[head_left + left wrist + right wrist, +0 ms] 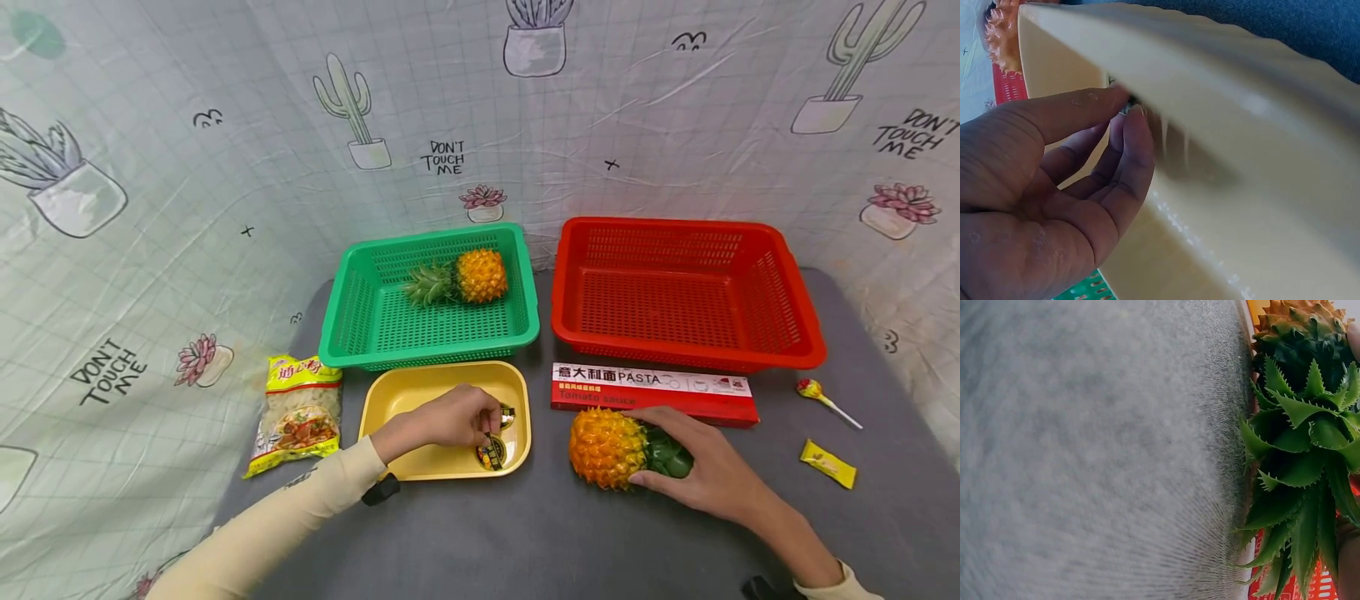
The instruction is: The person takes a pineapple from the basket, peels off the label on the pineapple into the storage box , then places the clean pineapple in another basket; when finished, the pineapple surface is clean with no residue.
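My left hand [457,415] reaches into a yellow tray [390,402] and pinches a small dark packet with a round emblem [492,452] between thumb and fingers. Another small dark-labelled packet [507,415] lies just behind it in the tray. In the left wrist view the tray wall [1241,125] hides most of the pinched packet. On the right, my right hand [712,471] grips an orange pineapple [602,448] around its green end, the body facing left. Its spiky leaves [1304,469] fill the right side of the right wrist view.
Behind stand a green basket [341,312] holding another pineapple [482,276], and a red basket [806,333]. A pasta box [675,408] lies before the red basket. A noodle bag [300,412] lies left; a lollipop [810,389] and a yellow packet [828,463] lie right.
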`<state>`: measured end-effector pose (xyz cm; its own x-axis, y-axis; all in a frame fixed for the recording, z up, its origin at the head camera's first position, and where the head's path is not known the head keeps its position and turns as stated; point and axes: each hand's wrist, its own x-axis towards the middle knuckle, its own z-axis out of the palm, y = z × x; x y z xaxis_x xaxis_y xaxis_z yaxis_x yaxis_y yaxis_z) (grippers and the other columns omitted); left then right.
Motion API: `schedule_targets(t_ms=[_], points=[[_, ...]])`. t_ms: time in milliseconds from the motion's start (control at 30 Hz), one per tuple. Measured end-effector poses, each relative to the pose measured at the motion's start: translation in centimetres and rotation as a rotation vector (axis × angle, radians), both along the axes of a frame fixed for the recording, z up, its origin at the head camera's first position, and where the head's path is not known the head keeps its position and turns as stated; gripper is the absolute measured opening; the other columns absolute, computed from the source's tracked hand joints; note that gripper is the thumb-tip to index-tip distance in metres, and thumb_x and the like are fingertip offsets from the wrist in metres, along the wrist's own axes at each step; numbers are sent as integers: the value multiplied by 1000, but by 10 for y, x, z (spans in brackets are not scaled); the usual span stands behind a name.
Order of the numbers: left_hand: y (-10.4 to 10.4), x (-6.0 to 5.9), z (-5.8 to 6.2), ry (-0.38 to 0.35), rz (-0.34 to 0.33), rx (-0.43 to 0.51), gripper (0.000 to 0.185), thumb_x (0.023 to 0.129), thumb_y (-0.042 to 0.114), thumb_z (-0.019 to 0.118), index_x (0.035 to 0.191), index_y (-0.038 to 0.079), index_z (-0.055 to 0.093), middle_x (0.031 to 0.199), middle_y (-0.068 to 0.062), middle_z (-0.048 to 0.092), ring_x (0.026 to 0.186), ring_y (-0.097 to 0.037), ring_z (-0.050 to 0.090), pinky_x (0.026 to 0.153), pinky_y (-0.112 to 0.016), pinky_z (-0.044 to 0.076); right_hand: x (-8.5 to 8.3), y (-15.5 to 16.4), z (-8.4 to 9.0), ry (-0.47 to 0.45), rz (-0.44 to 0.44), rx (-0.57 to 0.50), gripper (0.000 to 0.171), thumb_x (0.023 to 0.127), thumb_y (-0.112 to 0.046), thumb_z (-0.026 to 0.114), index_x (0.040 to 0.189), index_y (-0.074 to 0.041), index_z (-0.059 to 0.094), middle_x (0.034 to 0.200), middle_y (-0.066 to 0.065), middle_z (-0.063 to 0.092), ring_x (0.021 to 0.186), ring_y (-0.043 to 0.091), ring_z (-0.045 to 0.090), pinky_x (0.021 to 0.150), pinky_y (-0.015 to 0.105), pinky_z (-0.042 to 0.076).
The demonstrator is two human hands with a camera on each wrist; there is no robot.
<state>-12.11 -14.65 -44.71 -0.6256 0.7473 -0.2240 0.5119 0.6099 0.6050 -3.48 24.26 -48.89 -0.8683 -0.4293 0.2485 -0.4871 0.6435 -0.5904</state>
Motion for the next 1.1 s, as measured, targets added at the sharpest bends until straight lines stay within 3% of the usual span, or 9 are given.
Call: schedule_targets(t_ms=[267, 500, 767, 867, 1100], points=[[5, 2, 5, 172, 30, -16, 32, 70, -11, 90, 87, 7, 70, 79, -4, 65, 71, -12, 55, 67, -27, 48, 1, 0, 0, 2, -12, 11, 80, 82, -48, 92, 151, -32, 56, 140, -10, 61, 115, 13, 62, 91, 52, 55], [24, 8, 31, 323, 41, 76, 23, 82, -3, 87, 95, 6, 69, 81, -2, 63, 74, -13, 55, 69, -29, 48, 0, 0, 0, -12, -19, 1, 80, 80, -48, 93, 150, -35, 56, 139, -14, 60, 116, 10, 61, 91, 50, 56], [48, 14, 51, 293, 20, 146, 22, 92, 18, 86, 107, 12, 71, 95, 2, 67, 86, -17, 64, 75, -25, 50, 0, -1, 0, -8, -11, 10, 78, 82, -49, 91, 150, -31, 57, 139, -9, 61, 115, 14, 62, 90, 54, 56], [59, 18, 53, 299, -7, 173, 33, 92, 26, 87, 116, 11, 70, 100, 4, 65, 91, -14, 61, 80, -24, 49, 0, -1, 1, -16, -17, 16, 78, 82, -50, 91, 150, -31, 57, 139, -8, 61, 116, 15, 61, 91, 56, 55], [89, 34, 46, 339, -82, 254, 75, 86, 51, 88, 144, 13, 60, 136, 2, 59, 123, -9, 54, 106, -21, 40, 1, -1, 0, 12, -17, 22, 77, 81, -48, 93, 147, -28, 59, 137, -9, 63, 113, 14, 62, 90, 53, 56]])
